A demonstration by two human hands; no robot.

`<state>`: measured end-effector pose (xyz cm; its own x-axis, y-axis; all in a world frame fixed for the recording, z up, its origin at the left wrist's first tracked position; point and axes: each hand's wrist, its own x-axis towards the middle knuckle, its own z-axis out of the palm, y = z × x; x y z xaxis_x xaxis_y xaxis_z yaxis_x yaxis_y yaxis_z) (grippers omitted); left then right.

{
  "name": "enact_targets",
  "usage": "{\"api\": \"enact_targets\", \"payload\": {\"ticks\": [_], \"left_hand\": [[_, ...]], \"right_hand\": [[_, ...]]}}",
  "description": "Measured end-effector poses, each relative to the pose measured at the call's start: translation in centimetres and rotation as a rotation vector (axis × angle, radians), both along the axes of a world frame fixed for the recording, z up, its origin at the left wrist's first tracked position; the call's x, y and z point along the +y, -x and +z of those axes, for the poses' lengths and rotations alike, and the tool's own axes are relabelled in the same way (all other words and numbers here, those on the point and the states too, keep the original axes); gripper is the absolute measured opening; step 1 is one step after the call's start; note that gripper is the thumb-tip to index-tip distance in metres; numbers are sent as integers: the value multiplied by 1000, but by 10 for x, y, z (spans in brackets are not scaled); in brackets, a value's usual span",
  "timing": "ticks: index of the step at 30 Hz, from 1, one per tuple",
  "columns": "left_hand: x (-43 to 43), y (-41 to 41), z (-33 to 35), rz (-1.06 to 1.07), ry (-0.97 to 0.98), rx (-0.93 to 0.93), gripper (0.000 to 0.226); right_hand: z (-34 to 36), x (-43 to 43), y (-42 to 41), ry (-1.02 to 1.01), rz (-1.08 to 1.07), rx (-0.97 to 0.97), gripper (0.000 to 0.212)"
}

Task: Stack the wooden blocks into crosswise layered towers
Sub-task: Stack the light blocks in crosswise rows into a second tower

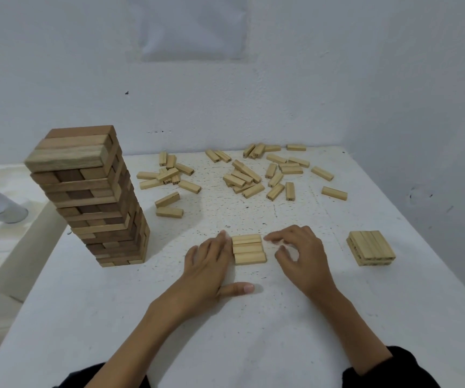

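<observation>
Three pale wooden blocks (249, 249) lie side by side as one flat layer near the table's front middle. My left hand (209, 266) lies flat on the table with straight fingers pressed against the layer's left ends. My right hand (300, 254) hovers at the layer's right ends, fingers loosely curled and holding nothing, fingertips just touching the far block. A short crosswise stack of pale blocks (371, 248) stands at the right. Several loose pale blocks (249, 175) are scattered across the far half of the table.
A tall tower of larger, darker wooden blocks (97, 200) stands at the left of the white table (253, 331), close to my left hand. Beyond the table's left edge sits a cream-coloured surface (4, 233). A white wall rises behind.
</observation>
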<state>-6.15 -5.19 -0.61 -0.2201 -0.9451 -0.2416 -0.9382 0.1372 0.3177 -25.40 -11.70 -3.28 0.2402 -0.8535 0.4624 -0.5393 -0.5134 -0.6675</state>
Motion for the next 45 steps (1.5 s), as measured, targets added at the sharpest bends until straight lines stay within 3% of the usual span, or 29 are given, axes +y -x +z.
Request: {"api": "enact_targets", "payload": {"ticks": [2,4,7,11,19,24,38,45], "left_hand": [[-5,-8,0,46,66,90,138],[-9,-10,1,53,112,189,132],[-13,-5,0,34,130,279,103],[-20,-6,-7,76,245,422,85],[-20,-8,-5,42,308,479,88],[-24,0,7,-60,407,480,83],[-83,113,39,-318,475,531,42],[-101,164,32,-304,448,557,40]], "right_hand": [[2,0,1,-93,76,48,45],[1,-1,2,-158,153,226,72],[0,-6,1,-170,242,375,90],[3,-15,-1,-183,290,300,78],[16,-18,6,-192,387,294,59],[30,-16,20,-158,373,260,58],[77,-23,139,-144,133,157,49],[70,-34,187,-236,80,182,44]]}}
